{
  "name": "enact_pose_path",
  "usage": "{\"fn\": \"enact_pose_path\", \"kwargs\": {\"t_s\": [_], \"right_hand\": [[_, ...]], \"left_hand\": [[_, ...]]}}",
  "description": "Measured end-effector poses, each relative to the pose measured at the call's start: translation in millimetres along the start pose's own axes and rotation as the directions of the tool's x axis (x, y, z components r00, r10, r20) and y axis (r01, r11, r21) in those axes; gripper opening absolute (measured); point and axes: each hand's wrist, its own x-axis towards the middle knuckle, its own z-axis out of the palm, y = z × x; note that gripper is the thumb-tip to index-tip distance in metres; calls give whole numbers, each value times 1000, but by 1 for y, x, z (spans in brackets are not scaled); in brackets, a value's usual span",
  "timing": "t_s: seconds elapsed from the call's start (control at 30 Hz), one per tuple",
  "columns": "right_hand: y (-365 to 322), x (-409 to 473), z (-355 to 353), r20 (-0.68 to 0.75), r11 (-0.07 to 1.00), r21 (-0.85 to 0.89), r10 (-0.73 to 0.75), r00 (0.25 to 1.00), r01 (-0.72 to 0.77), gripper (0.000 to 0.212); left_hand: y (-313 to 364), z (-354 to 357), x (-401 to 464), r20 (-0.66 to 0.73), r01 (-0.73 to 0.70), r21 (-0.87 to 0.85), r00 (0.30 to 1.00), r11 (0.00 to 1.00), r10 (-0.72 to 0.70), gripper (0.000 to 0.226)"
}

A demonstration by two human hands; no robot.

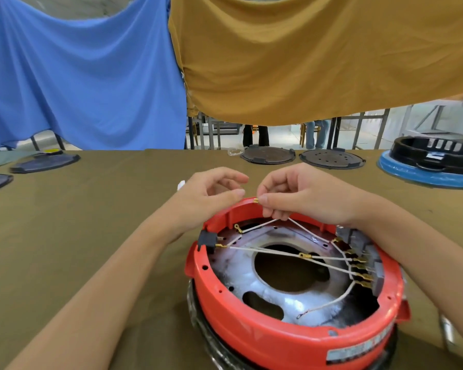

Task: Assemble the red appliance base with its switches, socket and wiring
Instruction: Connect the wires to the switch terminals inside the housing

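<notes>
The red appliance base (251, 311) lies open side up on the olive table, near me and right of centre. A black socket (207, 240) sits in its left rim. A grey switch block (358, 247) with several brass terminals lines its right inner wall. White wires (278, 253) cross the metal plate inside. My right hand (302, 194) hovers over the far rim and pinches a white wire just behind its brass terminal (255, 200). My left hand (211, 193) is beside it, thumb and fingers loosely curled toward the terminal, with nothing visible between them.
Two black round plates (267, 155) (332, 158) lie at the table's far edge. A black base on a blue ring (436, 158) stands at the far right. Dark flat plates (44, 162) lie far left. Blue and mustard cloths hang behind the table.
</notes>
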Motion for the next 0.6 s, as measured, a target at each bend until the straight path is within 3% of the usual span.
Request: {"fn": "enact_pose_path", "kwargs": {"t_s": [0.1, 0.2, 0.6], "right_hand": [[-16, -2, 6, 49, 976, -219, 2, 999, 9, 6], [-29, -4, 19, 63, 918, -392, -37, 997, 59, 10], [-33, -8, 49, -2, 925, -372, -80, 997, 74, 11]], "left_hand": [[-4, 6, 0, 128, 165, -40, 979, 985, -159, 19], [-2, 7, 0, 127, 182, -95, 977, 979, -170, 14], [-3, 8, -1, 158, 187, -149, 974, 971, -163, 17]]}}
